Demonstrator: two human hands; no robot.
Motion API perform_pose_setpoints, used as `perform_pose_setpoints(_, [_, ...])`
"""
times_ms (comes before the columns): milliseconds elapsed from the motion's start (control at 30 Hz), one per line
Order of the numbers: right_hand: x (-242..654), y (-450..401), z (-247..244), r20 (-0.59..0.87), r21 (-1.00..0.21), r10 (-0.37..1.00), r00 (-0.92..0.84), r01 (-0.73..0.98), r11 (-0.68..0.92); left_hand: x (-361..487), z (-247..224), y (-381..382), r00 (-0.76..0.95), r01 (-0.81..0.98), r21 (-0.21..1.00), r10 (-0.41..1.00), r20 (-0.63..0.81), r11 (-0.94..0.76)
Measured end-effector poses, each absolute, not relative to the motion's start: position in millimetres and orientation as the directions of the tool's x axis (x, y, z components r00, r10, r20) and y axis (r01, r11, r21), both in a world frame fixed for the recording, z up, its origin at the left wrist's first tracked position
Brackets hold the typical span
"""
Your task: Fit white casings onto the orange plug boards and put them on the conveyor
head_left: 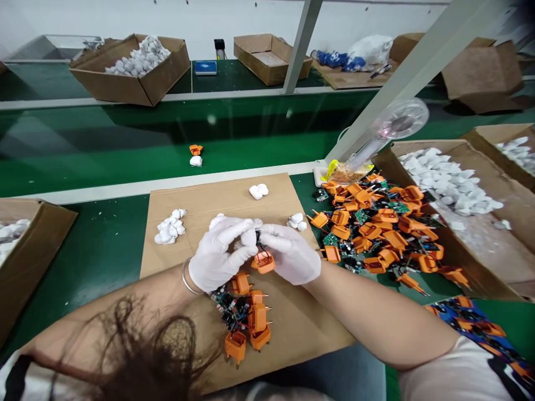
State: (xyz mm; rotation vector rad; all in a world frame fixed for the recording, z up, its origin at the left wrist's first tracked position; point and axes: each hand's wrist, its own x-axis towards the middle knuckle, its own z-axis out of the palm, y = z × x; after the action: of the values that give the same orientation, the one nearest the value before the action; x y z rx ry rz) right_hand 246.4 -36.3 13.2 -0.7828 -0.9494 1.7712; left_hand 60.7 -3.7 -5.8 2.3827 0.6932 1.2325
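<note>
White-gloved left hand (219,253) and right hand (290,253) hold a wired orange plug (263,262).

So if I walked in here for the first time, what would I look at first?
Probably the big heap of orange plug parts with green circuit boards, right of the middle. Next come the white-gloved hands in the centre, holding an orange plug above a brown cardboard sheet. On the right, an open cardboard box brims with white pieces.

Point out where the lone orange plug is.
Left of centre in the head view, the orange plug sits on the green belt, just beyond a white piece, past the cardboard sheet.
</note>
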Motion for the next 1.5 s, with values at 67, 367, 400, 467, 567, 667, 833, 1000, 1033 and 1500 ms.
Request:
perform_pose_setpoints(67, [249,-33,10,-0.126,-0.838,0.928,-0.351,-0.463,-0.289,61,-5,-2,0.477,0.177,0.565,0.572,0.667,-0.806])
perform_pose_setpoints(367, [251,-39,-3,-0.26,-0.887,0.948,-0.185,-0.341,-0.31,57,0,2,0.463,0.198,0.457,0.494,0.736,-0.867])
perform_pose_setpoints(400, [250,-40,-3,-0.263,-0.886,0.949,-0.176,-0.345,-0.309,57,2,2,0.469,0.19,0.444,0.478,0.742,-0.876])
perform_pose_setpoints(467, [249,-42,-3,-0.282,-0.88,0.946,-0.162,-0.349,-0.322,59,6,0,0.491,0.182,0.423,0.455,0.743,-0.888])
perform_pose_setpoints(567, [249,-44,-2,-0.299,-0.874,0.94,-0.164,-0.349,-0.339,61,12,-2,0.516,0.2,0.401,0.444,0.733,-0.894])
perform_pose_setpoints(667, [249,-42,0,-0.268,-0.873,0.941,-0.206,-0.361,-0.327,62,12,-3,0.516,0.202,0.393,0.438,0.736,-0.897])
perform_pose_setpoints(833, [252,-39,2,-0.192,-0.913,0.948,-0.254,-0.308,-0.268,57,-2,-4,0.498,0.254,0.45,0.514,0.699,-0.856])
perform_pose_setpoints(1000, [251,-41,6,-0.123,-0.938,0.928,-0.352,-0.265,-0.225,52,-9,-10,0.471,0.318,0.501,0.592,0.654,-0.805])
perform_pose_setpoints(1033, [249,-42,7,-0.133,-0.934,0.928,-0.347,-0.27,-0.235,52,-9,-11,0.475,0.343,0.478,0.588,0.654,-0.809])
perform_pose_setpoints(1500, [242,-48,14,-0.235,-0.934,0.934,-0.268,-0.204,-0.293,58,-5,-12,0.448,0.353,0.431,0.555,0.701,-0.83])
